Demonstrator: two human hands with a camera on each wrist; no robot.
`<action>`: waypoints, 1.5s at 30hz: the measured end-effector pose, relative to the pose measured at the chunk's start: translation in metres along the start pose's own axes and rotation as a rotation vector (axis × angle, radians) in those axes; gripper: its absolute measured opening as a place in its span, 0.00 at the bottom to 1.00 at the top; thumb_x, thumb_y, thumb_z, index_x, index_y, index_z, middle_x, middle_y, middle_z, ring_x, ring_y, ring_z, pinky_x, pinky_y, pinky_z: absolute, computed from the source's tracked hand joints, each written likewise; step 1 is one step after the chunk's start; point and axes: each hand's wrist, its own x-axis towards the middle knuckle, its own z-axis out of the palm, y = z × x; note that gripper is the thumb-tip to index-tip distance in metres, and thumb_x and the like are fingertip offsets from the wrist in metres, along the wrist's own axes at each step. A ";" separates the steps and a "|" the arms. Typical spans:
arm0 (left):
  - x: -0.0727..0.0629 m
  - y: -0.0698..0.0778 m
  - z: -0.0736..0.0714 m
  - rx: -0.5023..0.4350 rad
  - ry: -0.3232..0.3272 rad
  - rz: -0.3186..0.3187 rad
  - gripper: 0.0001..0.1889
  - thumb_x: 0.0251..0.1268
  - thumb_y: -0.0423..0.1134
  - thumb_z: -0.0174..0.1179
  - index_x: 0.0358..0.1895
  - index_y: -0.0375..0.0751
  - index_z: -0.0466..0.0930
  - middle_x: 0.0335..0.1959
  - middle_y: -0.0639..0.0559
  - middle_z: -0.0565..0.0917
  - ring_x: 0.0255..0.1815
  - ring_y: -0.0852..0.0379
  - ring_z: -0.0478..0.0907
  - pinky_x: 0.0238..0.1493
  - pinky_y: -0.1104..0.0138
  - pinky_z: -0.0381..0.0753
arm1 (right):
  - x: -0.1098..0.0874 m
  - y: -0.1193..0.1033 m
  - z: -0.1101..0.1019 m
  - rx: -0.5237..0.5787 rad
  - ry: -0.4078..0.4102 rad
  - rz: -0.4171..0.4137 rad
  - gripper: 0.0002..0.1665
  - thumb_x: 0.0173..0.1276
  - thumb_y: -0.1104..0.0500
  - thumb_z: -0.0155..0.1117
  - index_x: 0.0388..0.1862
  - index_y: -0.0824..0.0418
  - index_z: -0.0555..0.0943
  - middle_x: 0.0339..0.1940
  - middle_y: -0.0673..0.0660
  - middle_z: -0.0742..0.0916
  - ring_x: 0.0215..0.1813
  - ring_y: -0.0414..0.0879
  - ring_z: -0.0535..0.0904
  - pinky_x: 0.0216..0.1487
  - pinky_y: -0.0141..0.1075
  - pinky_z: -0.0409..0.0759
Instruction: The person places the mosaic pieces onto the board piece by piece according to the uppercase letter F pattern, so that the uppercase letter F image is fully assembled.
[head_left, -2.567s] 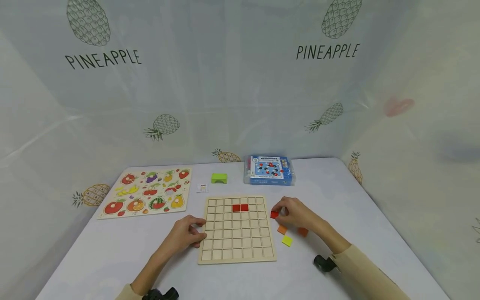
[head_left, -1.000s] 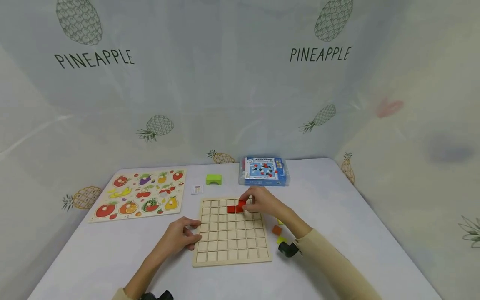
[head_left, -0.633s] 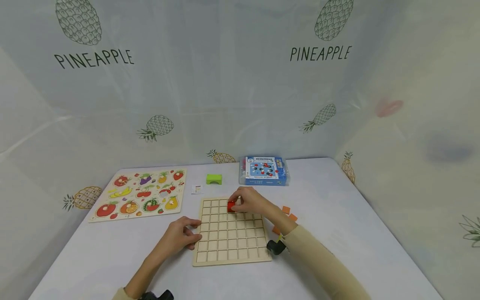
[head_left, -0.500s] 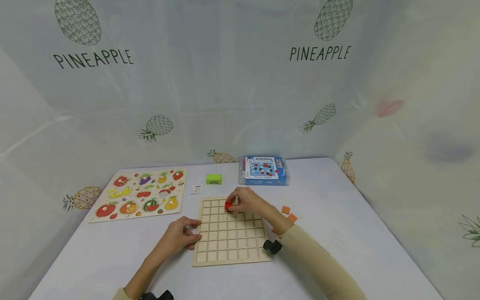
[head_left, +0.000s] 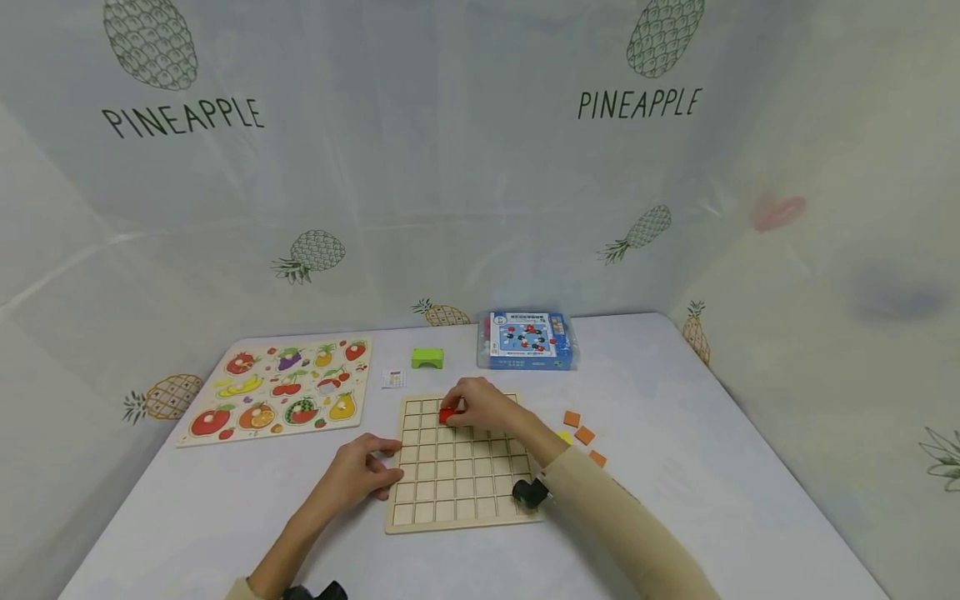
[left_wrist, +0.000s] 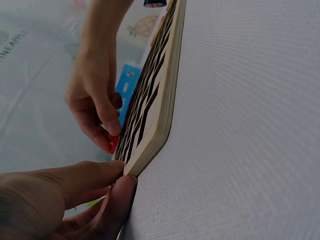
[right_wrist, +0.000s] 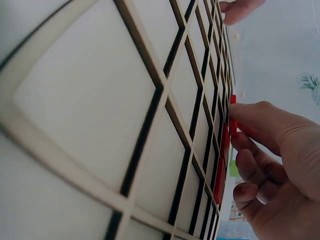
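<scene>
My right hand (head_left: 480, 402) pinches a red square tile (head_left: 447, 415) between thumb and finger, over the upper rows of the wooden grid board (head_left: 446, 492). In the right wrist view that tile (right_wrist: 233, 125) stands out above the board's surface. Other red tiles (right_wrist: 219, 180) sit in the grid beside it; the right hand hides them in the head view. My left hand (head_left: 363, 471) rests its thumb and fingertips against the board's left edge. The left wrist view shows those fingertips (left_wrist: 117, 170) at the board's rim.
Right of the board lie several orange tiles (head_left: 585, 435) and a yellow tile (head_left: 564, 437), partly behind the right arm. A fruit puzzle board (head_left: 277, 392) lies at the left. Behind are a green block (head_left: 427, 358), a small card (head_left: 393, 379) and a blue box (head_left: 528, 342).
My right hand has carried the red tile from the table right of the board to above the grid, then left past the red tiles there. The left hand stays on the edge.
</scene>
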 end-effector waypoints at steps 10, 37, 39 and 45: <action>0.000 0.000 -0.001 -0.003 -0.009 0.005 0.23 0.56 0.35 0.71 0.56 0.31 0.80 0.43 0.39 0.78 0.21 0.59 0.82 0.22 0.69 0.85 | 0.002 -0.004 0.003 0.029 -0.021 0.045 0.13 0.63 0.58 0.71 0.46 0.58 0.87 0.41 0.54 0.86 0.39 0.40 0.78 0.40 0.26 0.78; 0.001 -0.001 -0.001 0.018 -0.002 -0.017 0.22 0.56 0.34 0.71 0.55 0.33 0.80 0.44 0.40 0.78 0.21 0.59 0.82 0.22 0.68 0.86 | 0.001 -0.003 0.002 0.028 -0.021 0.033 0.12 0.63 0.58 0.71 0.45 0.59 0.87 0.40 0.54 0.86 0.42 0.45 0.79 0.39 0.27 0.77; 0.001 0.000 -0.001 0.014 -0.002 -0.010 0.22 0.56 0.34 0.71 0.55 0.32 0.80 0.44 0.39 0.78 0.21 0.59 0.82 0.22 0.68 0.85 | -0.001 -0.003 -0.001 0.021 -0.022 0.035 0.12 0.63 0.57 0.72 0.45 0.59 0.87 0.40 0.53 0.86 0.41 0.44 0.79 0.39 0.27 0.77; 0.000 0.002 -0.001 0.019 -0.002 -0.006 0.23 0.56 0.34 0.71 0.55 0.32 0.80 0.45 0.39 0.78 0.21 0.59 0.82 0.22 0.69 0.85 | -0.012 -0.004 -0.010 0.026 -0.016 0.043 0.13 0.63 0.58 0.71 0.46 0.59 0.87 0.40 0.53 0.86 0.40 0.44 0.79 0.39 0.29 0.78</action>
